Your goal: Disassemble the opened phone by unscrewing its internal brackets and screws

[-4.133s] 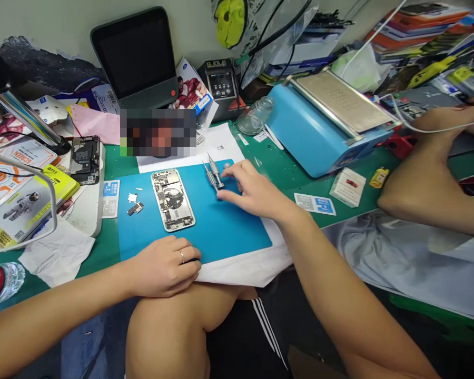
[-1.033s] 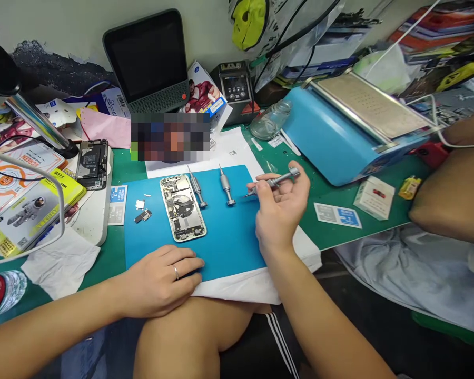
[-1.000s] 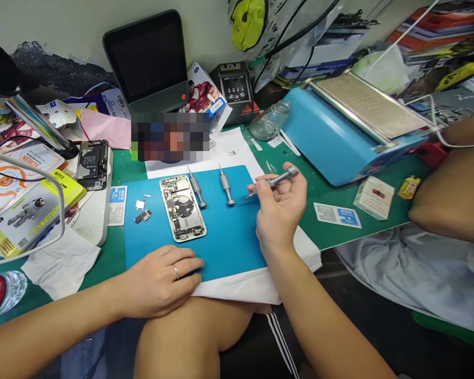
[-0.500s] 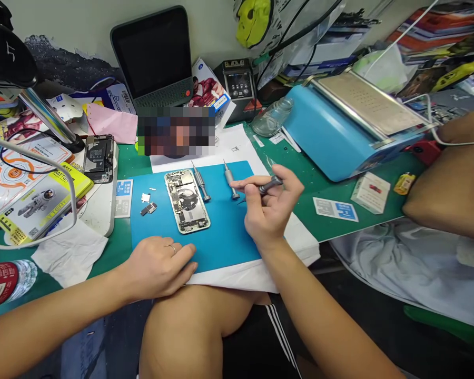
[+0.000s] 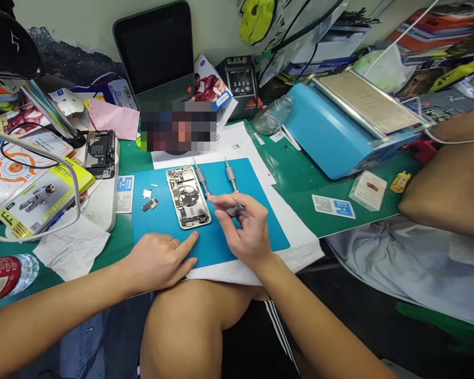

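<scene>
Green table surface (image 5: 296,179) carries one blue machine (image 5: 324,139), one blue mat (image 5: 247,176), one glass jar (image 5: 274,113) and one small white box (image 5: 367,190), the contents of both containers indiscernible. At the mat's near edge the left hand (image 5: 158,260), unladen with index finger extended, sits just beside one opened phone (image 5: 189,197) whose shell holds exposed components, while the right hand (image 5: 243,226) grips one grey screwdriver (image 5: 236,210), its tip hidden. Two further screwdrivers (image 5: 230,175) lie beyond, at least one partly masked by that hand; at least three small parts (image 5: 151,204) lie left of the phone.
</scene>
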A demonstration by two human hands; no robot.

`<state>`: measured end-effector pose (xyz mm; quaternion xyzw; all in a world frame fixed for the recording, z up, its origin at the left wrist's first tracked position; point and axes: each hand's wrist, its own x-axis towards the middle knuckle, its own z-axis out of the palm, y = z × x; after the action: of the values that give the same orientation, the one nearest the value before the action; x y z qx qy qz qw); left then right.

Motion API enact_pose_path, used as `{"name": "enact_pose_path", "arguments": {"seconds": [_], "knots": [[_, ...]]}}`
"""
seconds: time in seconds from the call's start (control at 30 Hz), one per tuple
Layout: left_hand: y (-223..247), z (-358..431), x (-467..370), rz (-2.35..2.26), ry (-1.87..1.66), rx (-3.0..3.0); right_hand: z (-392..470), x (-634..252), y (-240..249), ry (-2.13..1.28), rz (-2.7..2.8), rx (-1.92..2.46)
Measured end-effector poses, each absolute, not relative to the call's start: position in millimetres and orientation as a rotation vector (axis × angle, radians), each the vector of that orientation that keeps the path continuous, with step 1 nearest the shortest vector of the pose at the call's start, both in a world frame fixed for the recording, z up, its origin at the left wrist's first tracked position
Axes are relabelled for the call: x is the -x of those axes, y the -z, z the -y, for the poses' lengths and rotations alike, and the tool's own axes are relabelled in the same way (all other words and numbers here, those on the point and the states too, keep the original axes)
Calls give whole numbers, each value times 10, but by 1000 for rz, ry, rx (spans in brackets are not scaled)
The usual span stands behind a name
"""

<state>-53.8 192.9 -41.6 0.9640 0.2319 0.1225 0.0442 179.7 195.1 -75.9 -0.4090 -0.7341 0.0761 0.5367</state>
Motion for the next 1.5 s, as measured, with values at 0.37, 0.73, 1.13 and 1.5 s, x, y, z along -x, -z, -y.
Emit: {"name": "enact_pose_path", "arguments": {"seconds": [0.37, 0.73, 1.13, 1.5], "knots": [[413, -1931, 540, -746, -312, -2949, -1725, -1871, 625, -114, 1640, 1311], [428, -1906, 524, -814, -259, -2960, -2034, -1566, 517, -147, 1766, 940], [433, -1918, 518, -791, -282, -2927, -2133, -1545, 707, -308, 1640, 857], [423, -1933, 501, -786, -306, -2924, -2112, -1534, 690, -267, 1750, 748]]}}
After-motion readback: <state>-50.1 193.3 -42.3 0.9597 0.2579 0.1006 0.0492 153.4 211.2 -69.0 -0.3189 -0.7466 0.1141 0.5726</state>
